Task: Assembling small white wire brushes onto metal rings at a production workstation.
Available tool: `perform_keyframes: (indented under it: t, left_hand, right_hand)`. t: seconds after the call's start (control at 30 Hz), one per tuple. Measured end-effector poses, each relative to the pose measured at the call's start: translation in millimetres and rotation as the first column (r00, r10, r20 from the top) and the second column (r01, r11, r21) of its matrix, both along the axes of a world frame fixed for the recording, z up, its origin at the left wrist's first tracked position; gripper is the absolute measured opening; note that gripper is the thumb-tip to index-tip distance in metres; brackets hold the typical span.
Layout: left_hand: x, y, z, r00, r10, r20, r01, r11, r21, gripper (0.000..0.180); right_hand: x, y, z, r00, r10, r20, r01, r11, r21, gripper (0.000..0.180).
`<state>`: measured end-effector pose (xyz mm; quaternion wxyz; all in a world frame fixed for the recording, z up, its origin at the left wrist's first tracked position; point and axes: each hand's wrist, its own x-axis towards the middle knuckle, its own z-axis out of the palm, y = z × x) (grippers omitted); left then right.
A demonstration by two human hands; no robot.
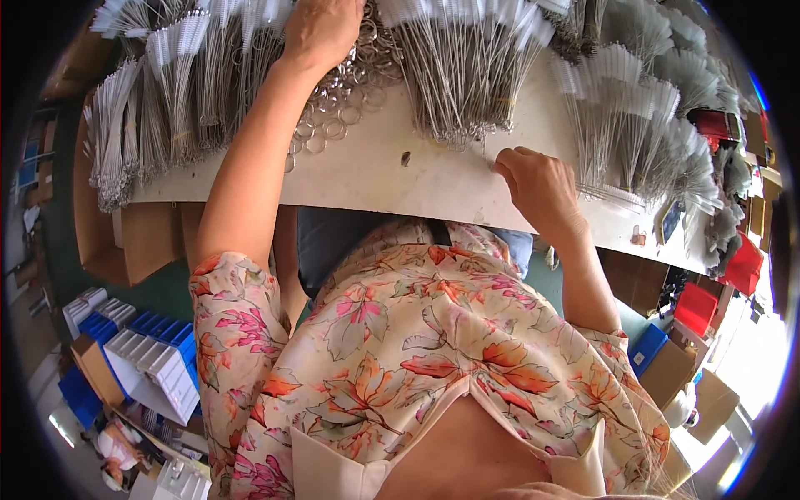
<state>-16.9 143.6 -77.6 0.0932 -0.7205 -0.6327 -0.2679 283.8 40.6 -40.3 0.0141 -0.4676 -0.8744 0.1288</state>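
Observation:
My left hand (323, 35) reaches to the far edge of the view, over a pile of metal rings (337, 112); its fingertips are cut off or hidden, so what they touch cannot be seen. My right hand (540, 190) rests low over the white table (367, 179), with its fingers curled and pressed together; anything in them is too small to make out. Just beyond it lies a thick bunch of thin wire brushes (462, 71) with white bristles and looped wire ends pointing toward me.
More bundles of wire brushes (179, 83) lie along the left of the table, and others (629, 117) are heaped on the right. Below the table stand an open cardboard box (137, 242) and blue and white plastic bins (154, 367). Red bins (696, 308) are at the right.

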Motion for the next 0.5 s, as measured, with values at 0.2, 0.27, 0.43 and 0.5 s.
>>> perform_keyframes:
  t: [0.2, 0.27, 0.43, 0.5]
  left_hand:
    - [13, -35, -1, 0.988, -0.153, 0.015, 0.153, 0.988, -0.027, 0.019]
    - [15, -44, 4, 0.968, -0.247, 0.049, 0.249, 0.968, -0.023, 0.019]
    - [17, -74, 34, 0.932, -0.297, 0.208, 0.28, 0.954, 0.107, 0.015]
    - [11, -94, 33, 0.927, -0.305, 0.218, 0.31, 0.951, 0.011, 0.012]
  right_hand:
    - [-8, -2, -4, 1.0, 0.002, -0.006, -0.002, 1.0, -0.005, 0.011]
    - [-9, -4, 1, 0.999, 0.011, -0.034, -0.011, 1.0, 0.011, 0.009]
    - [4, 0, 26, 0.993, 0.069, 0.1, -0.072, 0.997, 0.028, 0.008]
    - [7, -9, 21, 0.975, 0.108, 0.192, -0.13, 0.986, 0.103, 0.009]
